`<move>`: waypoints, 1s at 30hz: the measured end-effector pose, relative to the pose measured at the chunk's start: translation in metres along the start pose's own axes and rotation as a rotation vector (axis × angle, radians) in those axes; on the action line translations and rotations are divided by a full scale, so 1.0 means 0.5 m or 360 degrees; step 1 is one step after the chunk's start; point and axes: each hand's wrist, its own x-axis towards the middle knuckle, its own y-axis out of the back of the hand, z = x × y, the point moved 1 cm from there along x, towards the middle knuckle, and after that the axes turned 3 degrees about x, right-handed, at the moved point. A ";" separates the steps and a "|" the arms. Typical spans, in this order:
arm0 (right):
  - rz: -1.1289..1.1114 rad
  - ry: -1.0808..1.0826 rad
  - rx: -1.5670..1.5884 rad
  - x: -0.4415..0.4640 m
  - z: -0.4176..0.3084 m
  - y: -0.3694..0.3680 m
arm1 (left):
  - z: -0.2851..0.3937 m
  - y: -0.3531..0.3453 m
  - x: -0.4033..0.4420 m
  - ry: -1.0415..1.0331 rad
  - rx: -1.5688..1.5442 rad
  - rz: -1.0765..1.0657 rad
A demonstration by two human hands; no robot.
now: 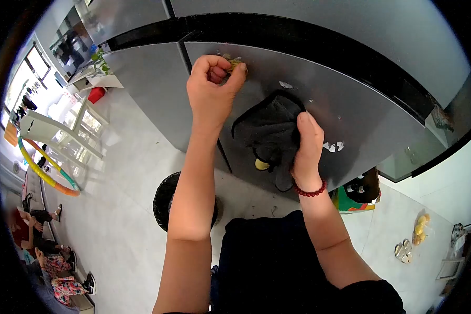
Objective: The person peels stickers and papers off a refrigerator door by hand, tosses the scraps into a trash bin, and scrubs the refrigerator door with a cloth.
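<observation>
My left hand (214, 91) is raised to the upper part of a grey refrigerator door (361, 112), thumb and fingers pinched together. At its fingertips is a small yellowish-brown piece (235, 64), partly covered by the hand. A crumpled black cloth item (267, 128) with dark edging hangs from my right hand (310, 138), which grips its right side. A yellow round part (261, 165) shows at its lower edge. White scraps (333, 147) and another white scrap (285, 84) stick to the door around the cloth. A red bead bracelet (311, 191) circles my right wrist.
Below the door stands a black-lined bin (165, 201), partly behind my left arm. An open box with bottles (358, 191) sits right of my legs. Slippers (403, 251) and yellow fruit (420, 228) lie on the floor. Seated people (52, 261) and a hoop (42, 175) are at left.
</observation>
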 end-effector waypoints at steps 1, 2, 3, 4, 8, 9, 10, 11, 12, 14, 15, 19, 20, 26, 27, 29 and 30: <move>-0.0010 -0.0001 0.0004 0.000 0.000 0.002 | 0.001 0.001 0.001 0.0006 0.0010 -0.0010; -0.0023 -0.0001 0.0009 0.001 0.001 0.003 | 0.003 0.002 0.002 0.0010 0.0021 -0.0018; -0.0010 -0.0010 0.0003 0.001 0.001 0.002 | 0.001 0.002 0.001 0.0016 0.0004 -0.0011; 0.0000 -0.0019 -0.0001 0.000 0.001 0.001 | -0.004 0.002 -0.001 0.0020 -0.0012 -0.0002; -0.0020 -0.0054 0.0057 0.000 0.010 0.014 | 0.023 -0.002 -0.016 -0.0138 0.0072 0.0102; -0.0014 -0.0045 0.0060 -0.001 0.009 0.012 | 0.022 -0.007 -0.019 -0.0150 0.0089 0.0143; -0.0011 -0.0037 0.0061 -0.001 0.007 0.008 | 0.017 -0.013 -0.023 -0.0162 0.0106 0.0186; -0.0009 -0.0031 0.0063 -0.001 0.004 0.005 | 0.016 -0.016 -0.026 -0.0171 0.0124 0.0231; -0.0008 -0.0032 0.0059 0.000 0.002 0.003 | 0.019 -0.016 -0.026 -0.0158 0.0121 0.0217; -0.0002 -0.0040 0.0051 -0.001 -0.003 0.000 | 0.032 -0.014 -0.028 -0.0125 0.0118 0.0187; -0.0015 -0.0049 0.0062 -0.001 -0.001 0.004 | 0.037 -0.015 -0.029 -0.0106 0.0141 0.0187; 0.0014 -0.0091 0.0118 -0.002 -0.009 -0.004 | 0.045 -0.020 -0.027 -0.0073 0.0230 0.0183; 0.0042 -0.0106 0.0133 -0.002 -0.014 -0.010 | 0.043 -0.021 -0.028 -0.0072 0.0252 0.0180; -0.0088 -0.0027 0.0015 -0.002 -0.013 0.010 | 0.038 -0.018 -0.026 -0.0048 0.0015 0.0097; -0.0102 -0.0033 0.0013 -0.002 -0.011 0.015 | 0.034 -0.015 -0.023 -0.0002 -0.0017 0.0068; -0.0125 -0.0043 0.0012 -0.001 -0.004 0.027 | 0.023 -0.006 -0.018 0.0086 -0.0082 0.0005; -0.0091 -0.0050 0.0018 -0.002 -0.009 0.021 | 0.022 -0.007 -0.017 0.0084 -0.0045 -0.0003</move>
